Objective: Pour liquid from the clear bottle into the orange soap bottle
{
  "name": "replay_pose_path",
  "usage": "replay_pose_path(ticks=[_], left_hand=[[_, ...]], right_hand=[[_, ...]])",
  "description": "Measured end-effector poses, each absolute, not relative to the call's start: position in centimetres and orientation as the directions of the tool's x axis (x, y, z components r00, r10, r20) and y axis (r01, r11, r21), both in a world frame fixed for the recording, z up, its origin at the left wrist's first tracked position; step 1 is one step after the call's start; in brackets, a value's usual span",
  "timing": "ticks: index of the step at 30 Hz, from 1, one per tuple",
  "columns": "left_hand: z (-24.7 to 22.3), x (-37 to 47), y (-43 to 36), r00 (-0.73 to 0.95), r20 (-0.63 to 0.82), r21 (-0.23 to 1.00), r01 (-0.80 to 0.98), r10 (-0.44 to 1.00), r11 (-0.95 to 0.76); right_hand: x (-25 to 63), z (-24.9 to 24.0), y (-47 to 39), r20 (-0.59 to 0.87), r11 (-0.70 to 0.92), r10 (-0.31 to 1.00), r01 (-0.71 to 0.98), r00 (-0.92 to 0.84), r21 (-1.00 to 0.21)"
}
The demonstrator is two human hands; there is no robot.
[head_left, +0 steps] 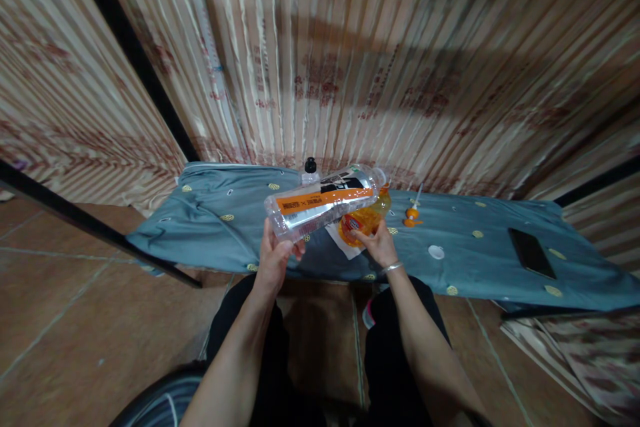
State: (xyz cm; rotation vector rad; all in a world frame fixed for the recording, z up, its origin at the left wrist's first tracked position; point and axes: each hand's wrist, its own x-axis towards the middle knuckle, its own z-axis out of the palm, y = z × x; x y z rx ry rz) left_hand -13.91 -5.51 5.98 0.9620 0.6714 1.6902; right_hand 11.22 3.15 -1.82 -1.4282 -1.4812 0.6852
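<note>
My left hand (277,255) grips the base of a large clear plastic bottle (325,201) with an orange and black label. The bottle is tipped nearly level, its open mouth over a smaller bottle of yellow-orange liquid (367,219). My right hand (380,243) holds that smaller bottle on a white sheet (343,243) on the blue-grey cloth (225,220). An orange pump nozzle (413,214) and a white cap (436,252) lie loose to the right of my right hand.
A black-capped bottle (310,171) stands behind the tipped one. A dark phone (531,252) lies on the cloth at the right. Striped curtains hang behind the low covered bench. Tiled floor lies to the left and between my knees.
</note>
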Motion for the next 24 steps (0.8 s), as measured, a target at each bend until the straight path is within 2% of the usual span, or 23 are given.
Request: replay_pose_path(ticks=[24], left_hand=[[6.16,-13.85,-5.46,-0.155,0.267,0.806,-0.506,0.951,-0.308]], right_hand=[[11.15,-1.76,3.22,0.212,0.120,0.965,0.463,0.152,-0.878]])
